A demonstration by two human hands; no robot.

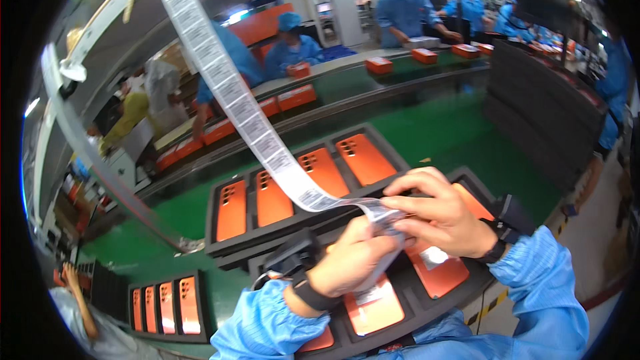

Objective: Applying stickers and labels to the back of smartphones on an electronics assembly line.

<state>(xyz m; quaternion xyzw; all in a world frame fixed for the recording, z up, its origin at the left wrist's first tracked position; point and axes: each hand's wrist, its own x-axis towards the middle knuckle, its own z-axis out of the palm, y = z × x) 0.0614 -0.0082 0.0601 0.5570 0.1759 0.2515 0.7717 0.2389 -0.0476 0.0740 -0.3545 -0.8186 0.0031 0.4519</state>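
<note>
A long strip of printed white labels (230, 93) runs down from the upper left and curves between my hands. My left hand (353, 260) is closed round the strip's lower end, and a pale, glossy length of it hangs beneath the fingers. From the right, my right hand (443, 217) pinches the strip at the bend, thumb and fingertips close to my left hand's; exactly what the fingertips grip is partly hidden. Below my hands, a near black foam tray (417, 323) holds orange phones, among them one phone (377, 313) with a pale label on its back.
Behind it, another black foam tray (217, 230) holds several orange phones on a green bench (433, 137). A smaller tray (207, 317) sits lower left. Stacked dark foam (543, 97) stands at right. Orange boxes (379, 65) line a conveyor, with co-workers in blue beyond.
</note>
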